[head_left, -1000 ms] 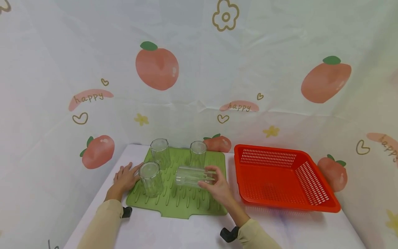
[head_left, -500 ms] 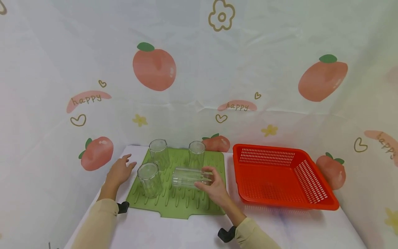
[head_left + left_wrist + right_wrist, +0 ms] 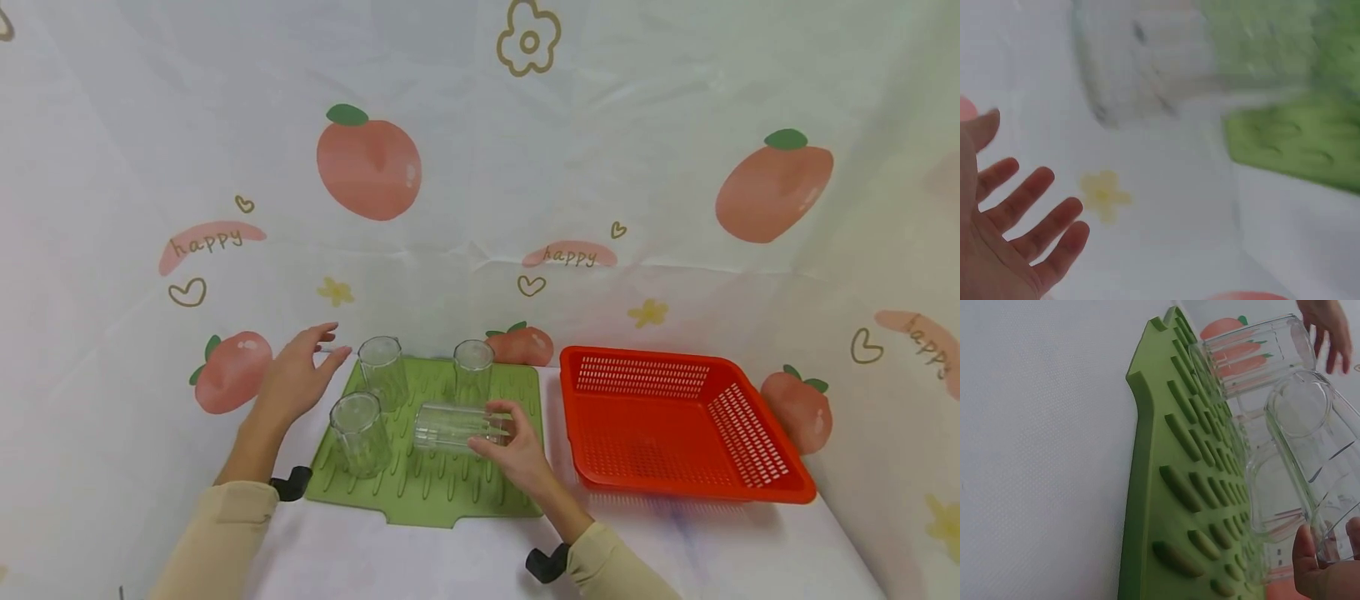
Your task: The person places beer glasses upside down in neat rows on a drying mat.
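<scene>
My right hand (image 3: 525, 457) grips one end of a clear glass tumbler (image 3: 450, 427), which lies on its side in the air above a green ridged drying mat (image 3: 420, 504). In the right wrist view, fingertips (image 3: 1304, 553) curl about the end of that tumbler (image 3: 1341, 456). Three more tumblers stand on the mat: one at the front left (image 3: 362, 437), one at the back left (image 3: 384, 375) and one at the back right (image 3: 474, 372). Fingers spread and holding nothing, my left hand (image 3: 298, 375) hovers beside the back left tumbler; in the left wrist view its palm (image 3: 997, 250) faces up.
A red perforated plastic basket (image 3: 652, 433) stands right of the mat on the white-covered table (image 3: 480, 562). Behind rises a white printed cloth (image 3: 450, 192) with fruit and heart drawings.
My left hand has lifted off from beside the mat's left edge and swung up toward the back left tumbler. My right hand keeps its hold on the sideways tumbler, nearly still.
</scene>
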Motion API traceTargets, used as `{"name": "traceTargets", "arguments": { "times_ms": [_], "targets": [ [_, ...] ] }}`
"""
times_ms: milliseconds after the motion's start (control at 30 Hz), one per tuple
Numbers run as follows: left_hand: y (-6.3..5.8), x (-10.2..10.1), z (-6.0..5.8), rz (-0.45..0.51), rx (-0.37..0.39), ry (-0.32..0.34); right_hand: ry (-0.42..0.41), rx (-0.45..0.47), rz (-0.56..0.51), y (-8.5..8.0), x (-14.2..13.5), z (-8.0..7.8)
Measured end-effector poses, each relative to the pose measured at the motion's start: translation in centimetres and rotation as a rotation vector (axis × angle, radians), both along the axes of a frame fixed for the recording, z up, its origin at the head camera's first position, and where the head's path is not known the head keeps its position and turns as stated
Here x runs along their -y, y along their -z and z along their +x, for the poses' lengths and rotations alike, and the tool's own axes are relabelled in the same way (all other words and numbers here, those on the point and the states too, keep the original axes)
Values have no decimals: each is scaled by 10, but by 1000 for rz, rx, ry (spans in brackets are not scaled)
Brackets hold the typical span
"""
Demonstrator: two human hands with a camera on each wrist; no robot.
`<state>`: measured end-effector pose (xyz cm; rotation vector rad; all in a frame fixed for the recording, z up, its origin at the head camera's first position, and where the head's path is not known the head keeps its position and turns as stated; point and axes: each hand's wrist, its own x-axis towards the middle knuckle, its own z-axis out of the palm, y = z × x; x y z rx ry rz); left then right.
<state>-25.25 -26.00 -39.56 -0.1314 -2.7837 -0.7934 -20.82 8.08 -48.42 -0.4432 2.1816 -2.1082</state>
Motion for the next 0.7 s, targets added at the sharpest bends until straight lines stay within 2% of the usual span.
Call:
{"name": "traceTargets", "arguments": {
  "times_ms": [100,233,500,700],
  "targets": [
    [-6,-19,3,31,-20,87,-3,2,-3,1,0,0],
    [-7,-44,9,42,-21,181,-17,15,-20,2,0,0],
    [6,-83,14,-12,15,327,-20,35,-30,0,0,2],
    [15,-103,19,-18,40,380,-11,43,-34,-2,-1,2]
  ]
}}
